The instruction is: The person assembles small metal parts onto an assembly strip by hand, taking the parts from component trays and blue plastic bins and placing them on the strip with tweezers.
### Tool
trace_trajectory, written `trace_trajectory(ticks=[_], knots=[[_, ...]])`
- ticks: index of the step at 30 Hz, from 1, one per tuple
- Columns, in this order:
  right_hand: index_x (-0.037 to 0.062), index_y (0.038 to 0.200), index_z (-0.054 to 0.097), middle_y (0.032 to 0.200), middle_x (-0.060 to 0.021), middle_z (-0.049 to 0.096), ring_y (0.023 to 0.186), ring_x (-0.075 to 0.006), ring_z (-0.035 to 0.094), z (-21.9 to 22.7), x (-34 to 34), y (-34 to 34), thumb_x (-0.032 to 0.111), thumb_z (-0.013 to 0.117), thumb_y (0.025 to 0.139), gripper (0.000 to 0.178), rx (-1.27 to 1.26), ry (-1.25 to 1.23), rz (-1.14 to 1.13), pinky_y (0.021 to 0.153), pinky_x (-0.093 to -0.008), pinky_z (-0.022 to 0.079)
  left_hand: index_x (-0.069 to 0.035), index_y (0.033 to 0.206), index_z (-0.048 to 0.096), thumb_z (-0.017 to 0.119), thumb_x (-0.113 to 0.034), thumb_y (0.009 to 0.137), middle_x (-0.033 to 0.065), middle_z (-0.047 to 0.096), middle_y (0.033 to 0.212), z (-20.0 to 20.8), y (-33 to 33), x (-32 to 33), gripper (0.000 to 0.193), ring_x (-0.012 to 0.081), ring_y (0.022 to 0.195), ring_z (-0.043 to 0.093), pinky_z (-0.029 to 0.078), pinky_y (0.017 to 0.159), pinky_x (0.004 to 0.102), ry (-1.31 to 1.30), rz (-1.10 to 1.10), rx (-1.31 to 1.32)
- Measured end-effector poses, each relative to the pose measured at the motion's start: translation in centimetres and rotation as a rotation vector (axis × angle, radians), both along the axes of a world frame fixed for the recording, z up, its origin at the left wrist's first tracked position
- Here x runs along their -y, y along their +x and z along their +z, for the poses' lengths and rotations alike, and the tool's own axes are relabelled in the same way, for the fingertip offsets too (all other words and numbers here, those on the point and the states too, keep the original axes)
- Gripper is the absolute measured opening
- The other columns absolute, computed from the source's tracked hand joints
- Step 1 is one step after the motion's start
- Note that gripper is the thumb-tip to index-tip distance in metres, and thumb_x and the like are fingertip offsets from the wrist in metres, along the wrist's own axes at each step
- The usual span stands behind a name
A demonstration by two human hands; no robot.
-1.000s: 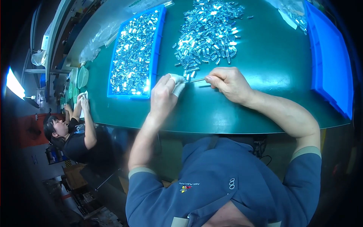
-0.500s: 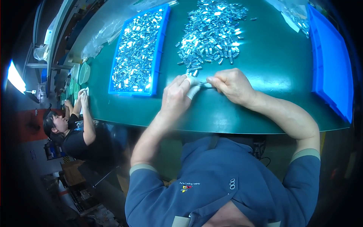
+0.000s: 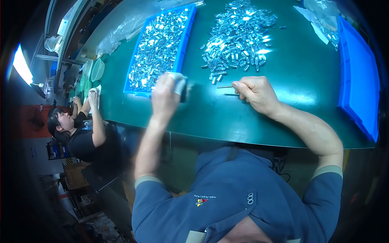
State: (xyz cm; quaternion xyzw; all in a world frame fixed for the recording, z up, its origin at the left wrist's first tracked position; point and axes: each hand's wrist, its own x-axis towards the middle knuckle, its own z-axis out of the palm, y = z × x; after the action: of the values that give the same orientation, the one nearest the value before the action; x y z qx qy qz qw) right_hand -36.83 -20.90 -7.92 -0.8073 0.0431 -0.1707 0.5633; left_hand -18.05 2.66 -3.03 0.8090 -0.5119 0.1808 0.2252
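My right hand (image 3: 257, 94) is closed over the green table, pinching a thin metal rod (image 3: 224, 86) that points left. My left hand (image 3: 165, 96) is smeared by motion beside the near right corner of a blue tray (image 3: 185, 44). White cloth or wrapping (image 3: 178, 82) shows about its fingers; whether it holds a piece is too blurred to tell. Small shiny metal pieces (image 3: 158, 48) fill that tray. A loose heap of similar metal pieces (image 3: 239, 38) lies farther out, its near end just beyond the rod's tip.
Another blue tray (image 3: 360, 77) stands at the right edge of the green table (image 3: 227, 117). Clear plastic bags (image 3: 322, 12) lie at the far right, more plastic (image 3: 117, 34) at the far left. Beyond, another person (image 3: 85, 131) works near green bowls (image 3: 97, 70).
My left hand has parted from the right and swung left to the filled tray. My right hand stays nearly in place, its rod now in plain sight. The whole view has shifted slightly.
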Motion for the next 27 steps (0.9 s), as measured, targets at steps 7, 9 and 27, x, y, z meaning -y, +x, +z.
trace_trajectory(ticks=[7,9,27], knots=[[0.0011,0.081,0.071,0.063,-0.0052,0.064,0.055,-0.0121,0.058,0.2,-0.1,0.0,0.025,0.06,0.104,0.035,-0.014,0.017,0.014,0.052,-0.0303,0.045,-0.006,0.099,0.07,0.078,-0.011,0.083,0.0108,0.065,0.094,1.2,4.6,0.0,0.019,0.0322,0.091,0.065,0.053,0.077,0.0434,0.068,0.186,0.172],[0.0011,0.081,0.071,0.063,-0.0052,0.064,0.055,-0.0119,0.058,-0.1,0.1,0.2,0.024,0.061,0.104,0.034,0.009,0.017,0.021,0.051,-0.0304,0.045,-0.006,0.103,0.07,0.08,-0.011,0.082,0.0122,0.067,0.096,0.8,4.0,0.6,0.024,0.0344,0.091,0.066,0.053,0.078,0.0439,0.086,0.16,0.178],[0.0015,0.079,0.07,0.063,-0.0053,0.064,0.057,-0.0129,0.059,-0.4,0.3,0.4,0.027,0.063,0.103,0.035,-0.042,0.046,0.014,0.054,-0.0314,0.047,-0.002,0.111,0.07,0.081,-0.006,0.08,0.0119,0.061,0.089,-2.0,-2.7,3.2,0.034,0.0301,0.082,0.062,0.05,0.073,0.0418,0.238,-0.097,-0.172]])
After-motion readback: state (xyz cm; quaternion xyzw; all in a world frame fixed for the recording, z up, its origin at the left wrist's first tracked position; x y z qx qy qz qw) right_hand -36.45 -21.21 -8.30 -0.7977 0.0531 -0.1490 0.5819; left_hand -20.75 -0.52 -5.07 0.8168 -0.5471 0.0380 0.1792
